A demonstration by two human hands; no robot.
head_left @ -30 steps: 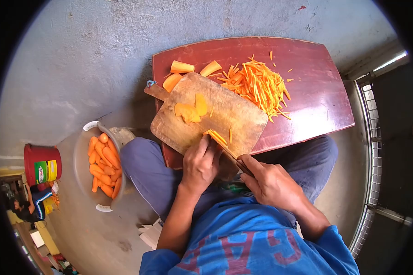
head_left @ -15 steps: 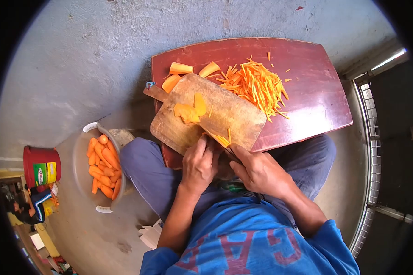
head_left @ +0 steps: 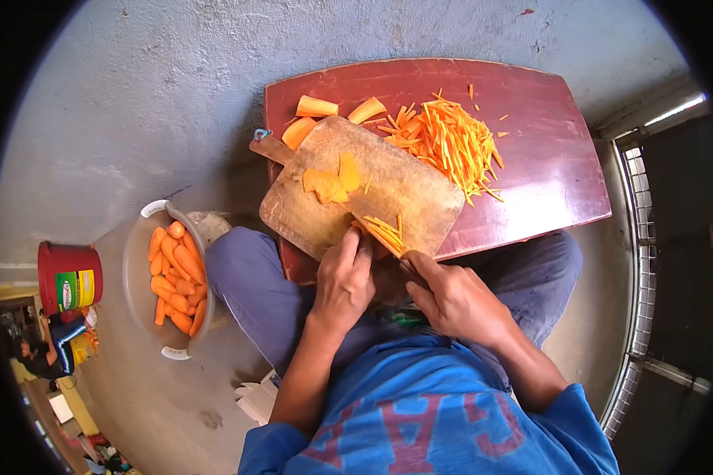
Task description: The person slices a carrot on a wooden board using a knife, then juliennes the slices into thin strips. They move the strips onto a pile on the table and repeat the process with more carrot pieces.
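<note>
My right hand (head_left: 459, 299) is closed round a knife (head_left: 383, 232), mostly hidden by my fingers and the carrot. The blade slants across the near edge of a wooden cutting board (head_left: 404, 178). Bent fingers of my left hand (head_left: 345, 277) press carrot slices (head_left: 357, 226) against the board beside the blade. Thin carrot strips (head_left: 385, 232) lie along the knife. Flat carrot slices (head_left: 330, 184) rest further up the board. Behind it is a heap of carrot strips (head_left: 451, 146) on the red table (head_left: 543, 158).
Several thick carrot pieces (head_left: 317, 106) sit by the board's handle. On the floor to the left stand a tub (head_left: 135, 297) of whole carrots (head_left: 178, 277) and a red bucket (head_left: 49, 277). A person (head_left: 51, 348) is at the far left.
More cut strips lie along the knife on the board. Both hands stay at the board's near edge, and the right has shifted slightly. The view has moved a little.
</note>
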